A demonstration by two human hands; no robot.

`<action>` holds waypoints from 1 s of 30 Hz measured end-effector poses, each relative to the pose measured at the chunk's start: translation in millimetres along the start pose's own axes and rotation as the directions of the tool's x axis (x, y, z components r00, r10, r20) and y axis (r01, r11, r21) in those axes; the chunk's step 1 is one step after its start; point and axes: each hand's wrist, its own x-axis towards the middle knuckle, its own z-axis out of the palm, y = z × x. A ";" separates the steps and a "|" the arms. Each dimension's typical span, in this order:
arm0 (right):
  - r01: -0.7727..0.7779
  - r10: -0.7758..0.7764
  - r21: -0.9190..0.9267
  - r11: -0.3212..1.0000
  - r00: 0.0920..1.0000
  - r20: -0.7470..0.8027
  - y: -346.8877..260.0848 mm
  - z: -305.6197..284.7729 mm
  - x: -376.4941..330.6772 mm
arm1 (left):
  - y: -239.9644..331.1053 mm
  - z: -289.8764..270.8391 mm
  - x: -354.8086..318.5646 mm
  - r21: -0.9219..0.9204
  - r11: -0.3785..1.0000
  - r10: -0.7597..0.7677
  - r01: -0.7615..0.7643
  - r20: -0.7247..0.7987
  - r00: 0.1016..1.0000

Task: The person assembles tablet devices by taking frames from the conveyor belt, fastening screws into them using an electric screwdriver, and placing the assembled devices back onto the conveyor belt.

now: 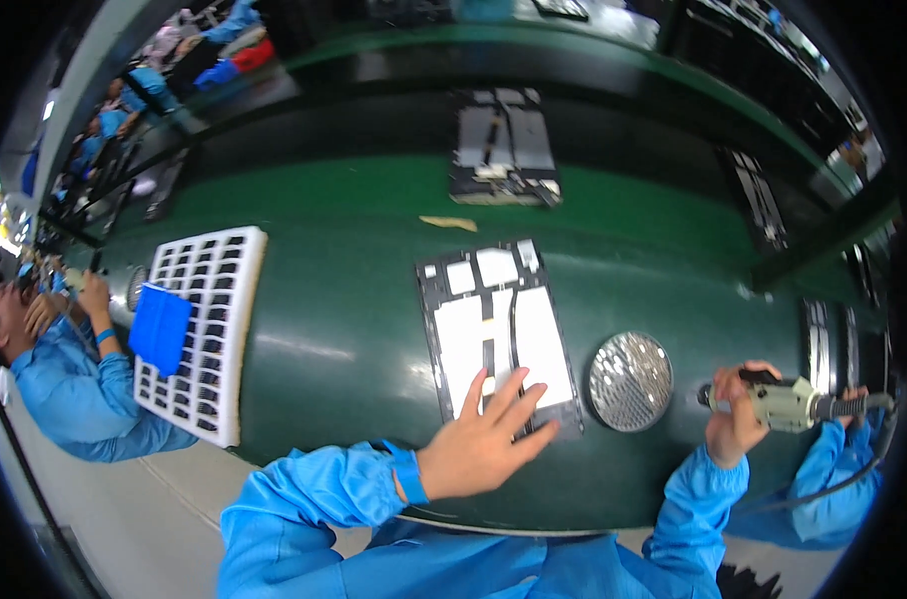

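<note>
Left hand [483, 439] spread flat on the opened tablet [498, 334], round screw dish [630, 381] just right of tablet; right hand [738, 414] gripping electric screwdriver [793, 401] beyond dish

Bright blue long sleeves cover both forearms, with a blue wristband [407, 472] on the left wrist.

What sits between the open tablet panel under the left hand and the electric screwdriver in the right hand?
In the head view, a round silvery dish of screws lies on the green belt between them.
</note>
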 end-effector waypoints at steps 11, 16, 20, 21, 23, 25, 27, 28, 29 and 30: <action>0.038 -0.038 -0.014 0.999 0.999 -0.007 46.8 -53.3 14.4 | -117.2 -50.1 -31.6 0.383 0.879 -0.205 0.285 -0.237 0.950; 0.127 -0.127 0.023 0.992 0.992 -0.025 22.3 -17.6 13.5 | -226.0 -53.0 -0.4 0.385 0.785 -0.346 0.486 -0.378 0.859; 0.151 -0.161 -0.089 0.984 0.980 -0.119 1.5 12.0 15.2 | -298.7 -43.0 38.3 0.456 0.682 -0.367 0.572 -0.463 0.807; 0.142 -0.160 -0.130 0.981 0.978 -0.134 1.0 11.7 17.0 | -302.8 -44.2 45.9 0.423 0.702 -0.360 0.572 -0.483 0.798; 0.107 -0.122 -0.117 0.987 0.984 -0.128 3.0 8.2 20.6 | -332.4 -22.0 61.1 0.295 0.900 -0.122 0.322 -0.537 0.835; 0.030 -0.058 -0.155 0.987 0.982 -0.177 5.2 -5.1 18.4 | -253.5 -41.1 97.3 -0.074 0.991 -0.132 0.110 -0.469 0.873; -0.049 0.006 -0.181 0.982 0.973 -0.231 3.6 -6.1 21.6 | -239.8 -40.1 108.3 0.051 0.976 -0.187 0.210 -0.287 0.939; -0.058 0.020 -0.169 0.984 0.975 -0.223 0.8 -5.3 22.4 | -235.1 -39.9 112.2 0.119 0.961 -0.211 0.248 -0.258 0.943; -0.127 0.077 -0.196 0.972 0.967 -0.244 -2.5 0.7 24.2 | -248.0 -40.9 111.3 0.128 0.970 -0.167 0.208 -0.274 0.947; -0.192 0.122 -0.235 0.953 0.951 -0.283 -6.3 1.7 25.0 | -257.1 -42.1 113.6 0.129 0.981 -0.104 0.145 -0.285 0.953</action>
